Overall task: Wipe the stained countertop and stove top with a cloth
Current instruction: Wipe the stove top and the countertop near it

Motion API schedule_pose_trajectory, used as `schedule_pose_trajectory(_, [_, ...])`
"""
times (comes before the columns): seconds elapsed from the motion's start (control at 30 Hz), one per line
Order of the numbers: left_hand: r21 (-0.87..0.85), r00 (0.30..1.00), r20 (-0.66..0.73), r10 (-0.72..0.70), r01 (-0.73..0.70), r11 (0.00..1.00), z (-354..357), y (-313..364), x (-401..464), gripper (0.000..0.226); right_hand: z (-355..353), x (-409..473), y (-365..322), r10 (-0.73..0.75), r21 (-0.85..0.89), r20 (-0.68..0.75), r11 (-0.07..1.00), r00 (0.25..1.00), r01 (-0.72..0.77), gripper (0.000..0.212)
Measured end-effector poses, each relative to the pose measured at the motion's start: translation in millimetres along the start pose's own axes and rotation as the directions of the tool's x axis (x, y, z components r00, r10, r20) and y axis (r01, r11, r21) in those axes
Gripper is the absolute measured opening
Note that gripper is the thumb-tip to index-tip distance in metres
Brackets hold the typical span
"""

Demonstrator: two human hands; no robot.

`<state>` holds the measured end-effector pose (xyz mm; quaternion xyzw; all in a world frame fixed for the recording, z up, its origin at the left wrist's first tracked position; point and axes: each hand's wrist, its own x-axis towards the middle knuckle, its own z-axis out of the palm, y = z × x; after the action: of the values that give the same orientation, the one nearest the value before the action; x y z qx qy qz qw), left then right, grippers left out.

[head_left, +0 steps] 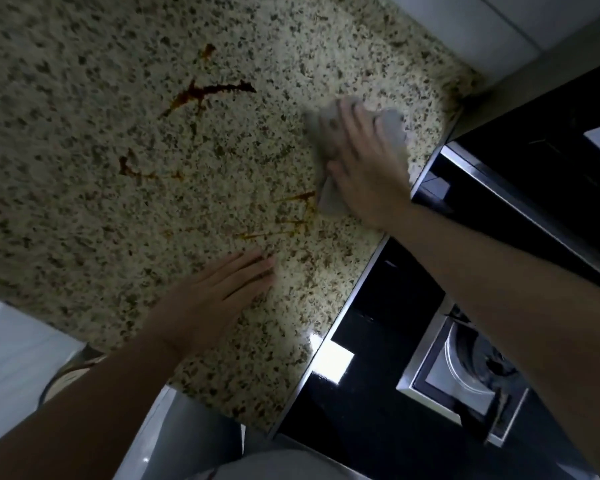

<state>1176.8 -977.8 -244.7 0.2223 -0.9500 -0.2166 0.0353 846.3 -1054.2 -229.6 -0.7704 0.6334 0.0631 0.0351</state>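
A person leans over a speckled granite tabletop (84, 81) beside a black glass stove top (378, 393), seen from a head-worn camera looking down at both bare arms. The right hand (364, 161) lies flat on a crumpled grey cloth (392, 129), fingers straight and spread, palm pressing the fabric onto the stone; the grip is apart and pressing, not clamped. The cloth sits under and around that hand, showing past the fingertips at the far side and trailing out from under the thumb side toward the near edge, close to the metal trim where the tabletop meets the stove.

The left hand (219, 296) rests palm down on the bare stone nearer the person, fingers straight and together, its grip apart and holding nothing. It lies well apart from the cloth.

Reddish-brown stains mark the granite. A long curved streak (205, 93) lies out beyond both hands to the left, with a small blot (208, 51) farther away. A darker smear (129, 168) sits farther left. A cluster of thin smeared streaks (291, 216) lies between the two hands, just beside the cloth's trailing corner.

On the stove top, a square steel-framed recess (430, 375) holds a gas burner (482, 362), partly hidden by the right forearm. A bright patch of reflected light (329, 362) shows on the glass near the trim. What the burner recess contains beyond the burner itself cannot be made out.
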Motion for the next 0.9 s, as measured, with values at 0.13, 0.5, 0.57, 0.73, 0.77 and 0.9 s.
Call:
schedule_pose_trajectory(0.13, [0.000,1.000,0.006,0.004,-0.004,1.000,2.0,-0.5,-1.0,0.062,-7.1,14.6,28.4,-0.231,0.045,-0.005,0.972,0.973,0.231,0.056])
schedule_pose_trajectory(0.5, [0.031,0.999,0.038,0.011,-0.012,0.999,0.4,-0.8,0.7,0.061,-1.8,4.8,-8.7,-0.183,0.041,-0.073,0.982,0.980,0.186,0.055])
schedule_pose_trajectory(0.57, [0.023,0.999,0.031,0.018,-0.019,1.000,0.4,-0.6,0.5,0.062,-11.5,20.8,9.7,-0.314,0.039,-0.028,0.948,0.949,0.315,0.054])
schedule_pose_trajectory(0.73, [0.038,1.000,0.026,0.016,-0.017,0.999,-0.5,-2.9,1.4,0.060,-26.5,102.2,59.2,-0.023,0.011,-0.024,1.000,0.999,0.023,0.057])
schedule_pose_trajectory(0.77, [0.041,1.000,0.026,0.018,-0.019,0.999,-0.1,-3.7,0.9,0.060,-25.1,102.2,52.8,0.015,0.015,-0.035,1.000,0.999,-0.015,0.057])
schedule_pose_trajectory(0.9, [0.034,0.999,0.037,0.012,-0.013,0.999,-0.2,-1.4,-0.4,0.062,-4.3,38.1,-11.9,-0.103,-0.105,-0.070,0.990,0.992,0.095,0.056])
